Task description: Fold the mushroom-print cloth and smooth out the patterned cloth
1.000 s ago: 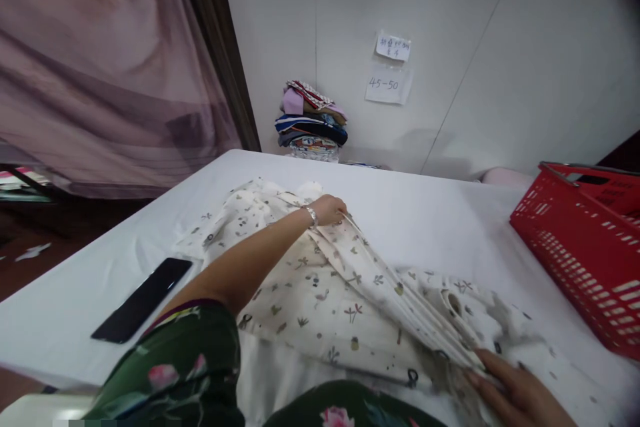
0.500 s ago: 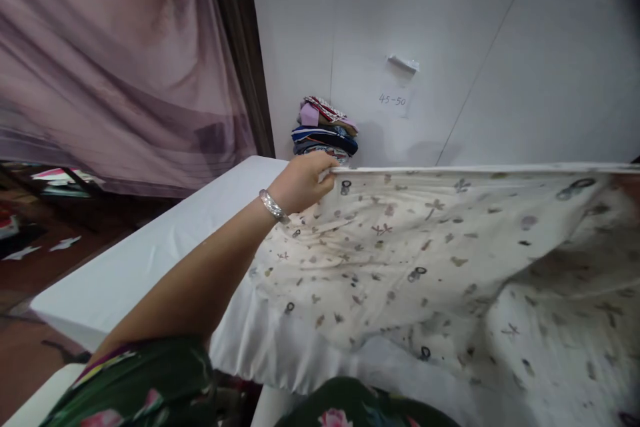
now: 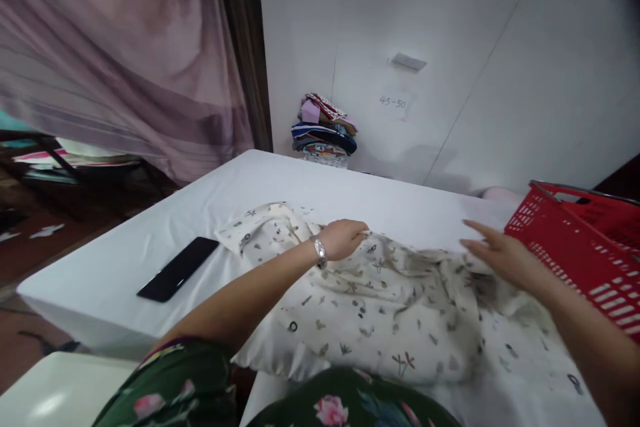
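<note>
A cream cloth printed with small plants and shapes lies rumpled across the near side of the white-covered table. My left hand, with a silver bracelet at its wrist, pinches the cloth's far edge near the middle. Over the cloth's right part is my right hand, its thumb and forefinger apart and nothing seen between them. Whether that hand touches the cloth below it I cannot tell. A black flat tablet-like object rests on the table, left of the cloth.
The white tablecloth covers the table. At the right stands a red basket. A stack of folded clothes is by the wall beyond the far edge. Mauve curtains hang at left; a white stool is at lower left.
The cloth, held up and stretched wide before, has come down into a rumpled heap. My right hand has come into clear view, open. The black object and red basket are now uncovered.
</note>
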A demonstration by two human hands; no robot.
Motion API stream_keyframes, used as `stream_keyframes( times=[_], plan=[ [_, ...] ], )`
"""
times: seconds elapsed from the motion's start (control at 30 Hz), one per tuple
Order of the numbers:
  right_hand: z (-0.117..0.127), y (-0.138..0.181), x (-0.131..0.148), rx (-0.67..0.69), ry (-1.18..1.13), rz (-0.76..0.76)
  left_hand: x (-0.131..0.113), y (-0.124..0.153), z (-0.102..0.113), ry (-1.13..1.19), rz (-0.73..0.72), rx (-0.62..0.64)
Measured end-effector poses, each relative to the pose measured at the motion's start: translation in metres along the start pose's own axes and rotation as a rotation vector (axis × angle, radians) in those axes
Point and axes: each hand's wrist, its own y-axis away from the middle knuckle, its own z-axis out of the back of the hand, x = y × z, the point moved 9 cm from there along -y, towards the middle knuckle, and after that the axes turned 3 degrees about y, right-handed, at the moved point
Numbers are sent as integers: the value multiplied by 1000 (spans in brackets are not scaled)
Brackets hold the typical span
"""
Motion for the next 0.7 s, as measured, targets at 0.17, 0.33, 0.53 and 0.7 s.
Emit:
stream_keyframes(
  times=[0.17,0.33,0.53,0.7],
  plan=[
    [-78,23,115,308,-375,291,-46,3,-13,-165,-87,14],
    [-109,38,142,391,-479,343,-65,22,-24,-198,-162,26],
    [-115,86,117,504,-281,276,-49,49,-41,-40,-278,1],
    [-111,119,95,532,-266,205,-19,46,-48,-14,-280,2]
  ],
)
